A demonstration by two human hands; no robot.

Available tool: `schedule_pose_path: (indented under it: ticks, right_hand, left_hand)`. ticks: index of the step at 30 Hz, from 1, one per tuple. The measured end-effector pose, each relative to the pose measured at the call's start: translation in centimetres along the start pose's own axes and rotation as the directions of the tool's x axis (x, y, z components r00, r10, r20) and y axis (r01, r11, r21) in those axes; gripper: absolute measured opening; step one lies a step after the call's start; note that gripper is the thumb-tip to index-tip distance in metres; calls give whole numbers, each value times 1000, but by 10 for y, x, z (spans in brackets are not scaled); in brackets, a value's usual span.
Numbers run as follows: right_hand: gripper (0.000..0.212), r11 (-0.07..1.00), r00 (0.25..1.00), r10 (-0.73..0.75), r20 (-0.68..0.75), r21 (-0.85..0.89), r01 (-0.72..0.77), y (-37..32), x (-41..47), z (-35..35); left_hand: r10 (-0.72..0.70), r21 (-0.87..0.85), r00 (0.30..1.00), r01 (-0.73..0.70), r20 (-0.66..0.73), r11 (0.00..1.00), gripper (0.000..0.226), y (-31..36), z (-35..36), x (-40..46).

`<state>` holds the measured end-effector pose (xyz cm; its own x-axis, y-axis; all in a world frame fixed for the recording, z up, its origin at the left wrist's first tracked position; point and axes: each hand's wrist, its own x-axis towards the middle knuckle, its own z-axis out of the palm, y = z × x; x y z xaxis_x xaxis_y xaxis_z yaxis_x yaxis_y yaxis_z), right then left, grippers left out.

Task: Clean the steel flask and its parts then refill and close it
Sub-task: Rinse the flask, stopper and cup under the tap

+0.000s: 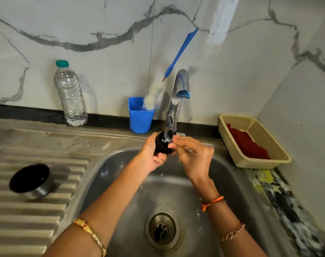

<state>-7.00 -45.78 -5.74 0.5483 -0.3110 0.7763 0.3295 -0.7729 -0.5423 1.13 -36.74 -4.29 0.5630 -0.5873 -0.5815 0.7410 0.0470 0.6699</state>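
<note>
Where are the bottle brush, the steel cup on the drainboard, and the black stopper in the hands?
bottle brush (152, 97), head view, on its white bristles
steel cup (39, 191), head view, on its shiny outer wall
black stopper (160, 145), head view, on its dark side

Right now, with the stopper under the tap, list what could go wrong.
1. The black stopper is wet, gripped only by the left hand over the sink while the right hand rubs it; it may slip towards the drain.
2. Water from the tap could splash onto the counter and the cloth in the basket.
3. The steel cup looks tilted on the ribbed drainboard and might roll.
</note>
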Motion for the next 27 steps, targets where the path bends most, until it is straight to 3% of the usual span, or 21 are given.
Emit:
schedule_pose_path:
  ticks: [2,4,7,12,14,16,19,20,21,23,25,27]
  right_hand:
    - [14,964,964,265,11,36,-265,-3,1,-2]
    - [23,914,914,404,33,-46,-402,-7,4,1]
    - [43,927,924,364,121,-146,-346,-18,5,12]
    - [46,972,988,156,19,-180,-150,-17,-8,17]
    - [40,986,989,143,-37,-74,-146,-13,-11,16]
    - [37,949,955,291,-65,144,-280,-12,-12,13]
    - [26,725,772,632,-74,408,-555,-14,-16,11]
    - [21,569,665,747,-11,529,-630,-15,-16,12]
    - [15,345,549,828,118,664,-664,-17,-16,13]
    - [22,-90,356,853,381,780,-619,-15,-12,14]
    - [34,-246,262,842,471,769,-591,-9,-8,12]
    - [38,-232,231,850,473,731,-642,-5,-5,11]
  left_hand:
    - [78,33,991,-75,-111,997,41,-1,2,0]
    - [206,116,959,-186,-194,976,38,-1,7,-3]
    - [310,137,932,-288,-187,948,35,-2,16,-10]
    - [177,54,972,-171,-156,984,38,-5,11,-10]
    - [86,-37,988,-92,-128,995,39,-9,8,-7]
    - [75,-72,988,-85,-133,994,41,-12,8,-7]
    - [290,153,936,-263,-197,953,35,-15,13,-7]
    - [421,316,887,-351,-187,881,32,-18,15,-7]
    - [554,510,820,-419,-142,751,31,-22,17,-6]
    - [731,818,681,-438,33,372,34,-32,21,-4]
    - [760,900,617,-425,204,103,38,-39,23,-3]
    - [764,895,573,-445,296,-13,40,-41,19,-1]
